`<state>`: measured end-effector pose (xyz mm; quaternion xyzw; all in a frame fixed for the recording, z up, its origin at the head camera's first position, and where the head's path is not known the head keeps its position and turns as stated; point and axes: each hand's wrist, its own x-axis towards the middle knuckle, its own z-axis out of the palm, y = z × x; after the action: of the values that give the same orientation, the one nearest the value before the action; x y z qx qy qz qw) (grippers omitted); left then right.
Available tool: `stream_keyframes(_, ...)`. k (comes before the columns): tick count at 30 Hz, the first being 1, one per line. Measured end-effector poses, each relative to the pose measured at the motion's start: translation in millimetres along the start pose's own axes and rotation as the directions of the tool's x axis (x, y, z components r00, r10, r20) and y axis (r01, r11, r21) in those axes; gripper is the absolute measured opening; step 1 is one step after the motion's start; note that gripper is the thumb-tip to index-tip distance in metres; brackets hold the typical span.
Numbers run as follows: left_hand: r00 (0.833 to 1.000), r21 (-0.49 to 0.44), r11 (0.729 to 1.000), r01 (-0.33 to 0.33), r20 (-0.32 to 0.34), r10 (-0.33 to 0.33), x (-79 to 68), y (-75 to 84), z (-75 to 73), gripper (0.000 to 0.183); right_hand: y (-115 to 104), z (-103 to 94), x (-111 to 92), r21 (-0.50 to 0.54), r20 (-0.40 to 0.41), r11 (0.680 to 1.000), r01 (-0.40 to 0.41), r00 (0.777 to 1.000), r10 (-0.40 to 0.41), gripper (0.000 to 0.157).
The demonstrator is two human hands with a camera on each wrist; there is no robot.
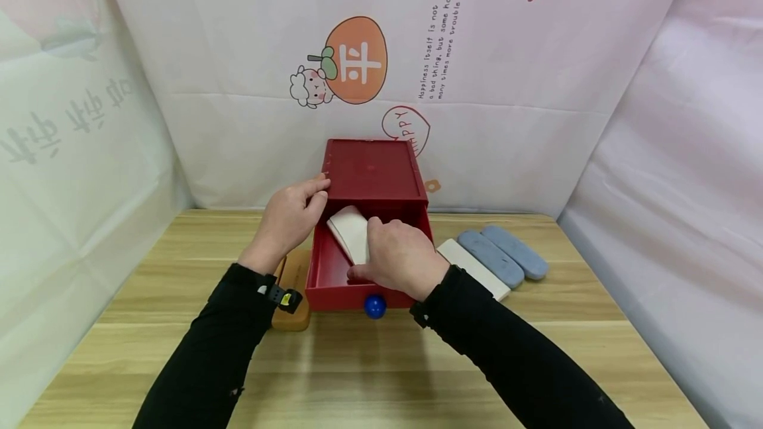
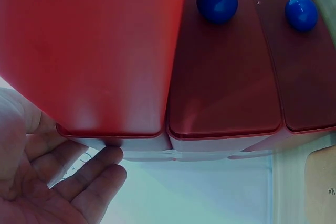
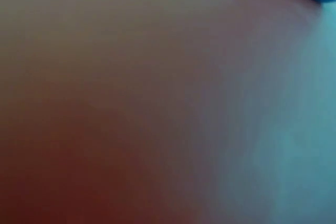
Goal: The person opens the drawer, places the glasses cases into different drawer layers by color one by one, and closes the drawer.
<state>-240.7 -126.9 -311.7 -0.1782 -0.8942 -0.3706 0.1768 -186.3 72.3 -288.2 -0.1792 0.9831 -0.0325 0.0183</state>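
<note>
A red drawer cabinet (image 1: 372, 167) stands on the table with its top drawer (image 1: 318, 283) pulled out. Inside that drawer, a flat white case-like object (image 1: 350, 230) lies slanted. My right hand (image 1: 402, 257) reaches into the drawer and grips this white object by its right side, hiding part of it. My left hand (image 1: 292, 217) rests on the cabinet's left side near the top, its fingers (image 2: 100, 182) extended along the side in the left wrist view. The drawer's front carries a blue knob (image 1: 375, 306). Blurred skin fills most of the right wrist view.
Right of the cabinet lie a white slab-like case (image 1: 473, 269) and two blue-grey oblong cases (image 1: 491, 257). A tan case (image 1: 292, 313) lies at the left, below my left wrist. Lower closed drawers carry blue knobs (image 2: 217, 2). Printed white cloth (image 1: 507, 118) hangs behind.
</note>
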Motion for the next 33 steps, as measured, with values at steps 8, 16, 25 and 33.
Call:
stream_keyframes(8, 1.0, 0.005, 1.0, -0.008, -0.003, 0.008, -0.6, 1.2, -0.3, 0.045, -0.6, 0.6, 0.1, -0.005, -0.006, 1.0, 0.003, 1.0, -0.003, 0.069)
stream_keyframes(16, 1.0, 0.005, 1.0, -0.007, 0.0, 0.007, -0.3, 0.4, -0.1, 0.045, -0.9, -0.2, -0.5, 0.009, 0.0, 1.0, 0.008, 1.0, -0.008, 0.067)
stream_keyframes(25, 1.0, -0.002, 1.0, 0.005, 0.006, -0.005, -1.1, -0.4, -0.2, 0.045, -0.6, -0.9, -1.4, -0.016, -0.002, 1.0, -0.001, 1.0, 0.0, 0.063)
stream_keyframes(33, 1.0, -0.003, 1.0, 0.006, 0.004, -0.006, -1.0, -0.1, -0.1, 0.045, 2.2, -7.7, -2.7, -0.087, 0.038, 0.995, -0.043, 0.998, 0.046, 0.057)
